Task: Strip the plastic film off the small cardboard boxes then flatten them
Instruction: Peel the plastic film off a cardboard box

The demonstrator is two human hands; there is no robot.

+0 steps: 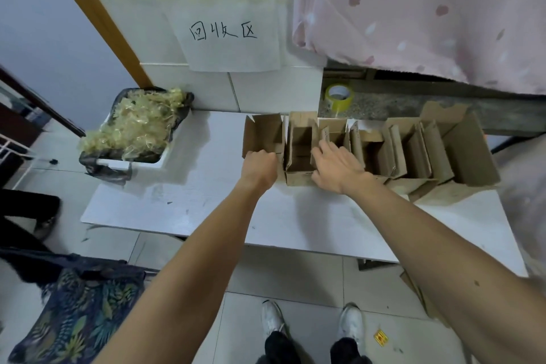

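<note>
**A:** Where does the work stand?

**B:** On the white table point(206, 216). A row of open cardboard boxes point(384, 151) stands along its far edge, touching side to side. Well to the left is a lined bin point(170, 145) heaped with stripped film point(139, 124). No film shows on the boxes, so the step in hand looks like flattening.

**A:** Which box is up?

**B:** Either of the two at the left end. The leftmost box point(263, 133) stands with its flaps up, and the second box point(300, 142) is pressed against it.

**A:** How should the person do it well?

**B:** They should pull one box clear of the row first, so its neighbours do not brace it. Then they should push opposite corners toward each other until the walls fold along their own creases. The cardboard looks thin, so forcing it straight down would likely crumple it.

**A:** And the hands?

**B:** The left hand point(260, 164) is curled nearly into a fist at the near wall of the leftmost box and appears to grip that edge. The right hand point(336, 165) lies over the next boxes along.

**A:** Its fingers?

**B:** The fingers point(323, 148) are fairly straight and a little spread. Their tips touch the wall at the second box's right side. The thumb sits low at that box's near corner, and whether it pinches anything cannot be told.
</note>
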